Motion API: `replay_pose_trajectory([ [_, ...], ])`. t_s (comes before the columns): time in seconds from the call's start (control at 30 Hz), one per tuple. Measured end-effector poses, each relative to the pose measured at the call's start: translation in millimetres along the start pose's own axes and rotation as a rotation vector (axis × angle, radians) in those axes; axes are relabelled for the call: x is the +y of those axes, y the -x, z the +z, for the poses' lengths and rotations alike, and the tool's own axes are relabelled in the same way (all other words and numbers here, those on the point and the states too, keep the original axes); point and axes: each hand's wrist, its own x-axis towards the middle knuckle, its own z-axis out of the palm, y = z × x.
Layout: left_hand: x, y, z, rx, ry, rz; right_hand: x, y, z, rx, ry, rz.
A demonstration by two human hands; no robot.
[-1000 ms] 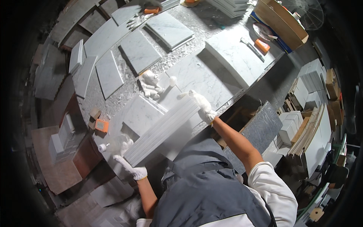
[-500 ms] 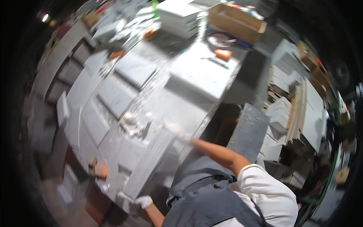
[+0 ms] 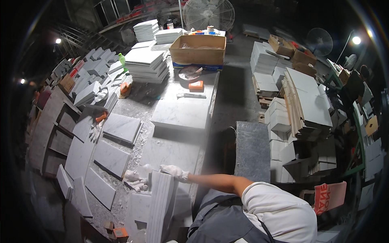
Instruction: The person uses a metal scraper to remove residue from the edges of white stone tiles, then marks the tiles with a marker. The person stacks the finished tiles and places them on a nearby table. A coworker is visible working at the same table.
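Note:
A row of white marble tiles (image 3: 159,206) stands on its long edges, pressed together, at the near part of the worktable. My right hand (image 3: 174,172), in a white knit glove, is closed over the far end of these tiles. Of my left hand (image 3: 172,241) only a sliver of white glove shows at the lower edge, by the near end of the row; its fingers are hidden. White gloves (image 3: 135,180) lie crumpled just left of the far end. A thick marble slab (image 3: 182,112) lies flat farther off, bearing an orange block (image 3: 196,86) and a brush-like tool (image 3: 191,96).
Several loose marble tiles (image 3: 112,157) lie along the left. Behind them rise a tile stack (image 3: 146,62) and an open cardboard box (image 3: 197,54). A dark grey board (image 3: 253,152) stands right of the table, near white boxes (image 3: 278,115) and flattened cardboard (image 3: 292,107). A big fan (image 3: 208,16) stands at the back.
The view has swung round, so the table now runs more straight ahead. My right hand stays at the tiles' far end; my left hand has dropped almost out of view at the lower edge.

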Motion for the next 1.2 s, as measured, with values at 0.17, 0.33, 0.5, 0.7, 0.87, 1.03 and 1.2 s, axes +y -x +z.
replay_pose_trajectory([
  [0.17,3,-3,10,-0.024,0.028,-0.039,-8,7,2,0.056,0.057,0.058],
  [0.33,4,-13,29,-0.038,0.044,-0.088,-6,10,-1,0.024,0.07,0.049],
  [0.5,1,-29,68,-0.045,0.056,-0.142,39,-6,-3,0.039,0.246,-0.041],
  [0.7,2,-62,154,-0.029,0.062,-0.204,16,-3,-24,0.077,0.106,0.442],
  [0.87,-1,-89,220,-0.016,0.054,-0.285,-72,-5,-98,0.092,0.241,0.598],
  [1.03,-5,-109,275,-0.028,0.072,-0.339,-116,-37,-183,0.181,0.225,0.618],
  [1.2,16,-114,304,-0.029,0.132,-0.418,-127,-52,-250,0.35,0.375,0.451],
])
